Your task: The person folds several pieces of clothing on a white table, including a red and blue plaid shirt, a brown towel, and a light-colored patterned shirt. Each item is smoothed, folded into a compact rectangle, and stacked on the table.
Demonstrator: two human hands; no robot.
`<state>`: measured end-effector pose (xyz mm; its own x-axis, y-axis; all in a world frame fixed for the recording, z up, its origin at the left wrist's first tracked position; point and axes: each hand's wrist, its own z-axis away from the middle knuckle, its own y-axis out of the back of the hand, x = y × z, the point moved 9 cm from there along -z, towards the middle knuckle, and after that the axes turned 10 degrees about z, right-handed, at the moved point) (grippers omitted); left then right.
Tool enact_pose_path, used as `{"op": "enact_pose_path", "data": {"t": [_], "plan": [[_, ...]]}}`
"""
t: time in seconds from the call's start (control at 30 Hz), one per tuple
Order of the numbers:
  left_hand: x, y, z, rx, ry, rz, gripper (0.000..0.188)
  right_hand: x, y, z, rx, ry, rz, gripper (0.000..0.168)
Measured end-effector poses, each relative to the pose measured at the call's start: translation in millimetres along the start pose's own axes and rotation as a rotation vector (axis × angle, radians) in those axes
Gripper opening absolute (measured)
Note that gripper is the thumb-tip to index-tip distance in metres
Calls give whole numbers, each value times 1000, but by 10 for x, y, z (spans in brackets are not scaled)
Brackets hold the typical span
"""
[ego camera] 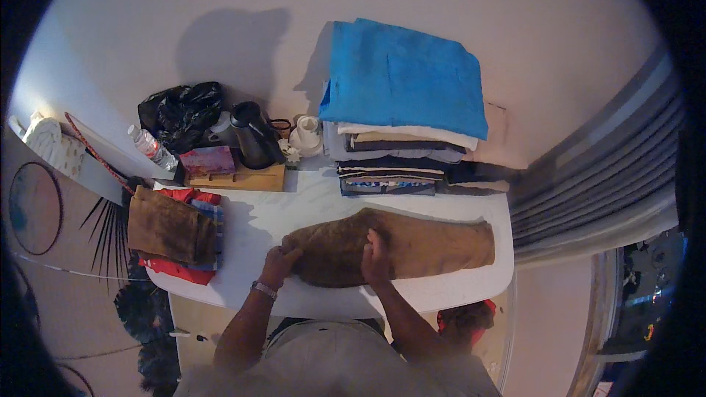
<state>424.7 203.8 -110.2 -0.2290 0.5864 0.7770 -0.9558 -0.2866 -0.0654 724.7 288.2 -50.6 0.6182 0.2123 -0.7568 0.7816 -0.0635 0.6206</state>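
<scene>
A brown pair of trousers (436, 242), folded lengthwise, lies across the white table before me. Its wide, darker end is on the left and the narrow leg end points right. My left hand (280, 262), with a metal-banded watch on the wrist, grips the left end of the cloth by its edge. Near the middle of the trousers, my right hand (376, 259) rests on the fabric, its fingers pointing away from me. Whether those fingers pinch any cloth is hard to see.
Left on the white table (265, 215) sits a pile of folded brown, red and blue clothes (171, 226). Behind stand a plastic bottle (151, 146), a black bag (182, 113), and a dark jug (253, 135). A tall folded stack topped with blue cloth (408, 77) stands back right, beside a grey curtain (601, 165).
</scene>
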Motion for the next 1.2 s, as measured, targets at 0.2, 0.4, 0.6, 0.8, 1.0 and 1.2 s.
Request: {"op": "enact_pose_path", "data": {"t": [0.2, 0.4, 0.6, 0.8, 1.0, 1.2], "plan": [[498, -343, 350, -194, -205, 290, 41, 163, -108, 35, -58, -114, -112, 48], [1265, -1051, 944, -259, -432, 132, 49, -219, 2, 48, -171, -233, -164, 51], [1332, -1918, 914, -242, -475, -233, 58, 1, -75, -47, -212, -411, -1145, 61], [687, -2612, 306, -363, -606, -487, 64, 277, 381, -17, -109, -433, -1569, 75], [576, -2703, 353, -380, -707, -432, 49, 533, 777, 88, -14, -641, -1508, 70], [676, -2640, 620, -356, -954, -844, 48, 1045, 989, 33, 176, -481, -508, 53]]}}
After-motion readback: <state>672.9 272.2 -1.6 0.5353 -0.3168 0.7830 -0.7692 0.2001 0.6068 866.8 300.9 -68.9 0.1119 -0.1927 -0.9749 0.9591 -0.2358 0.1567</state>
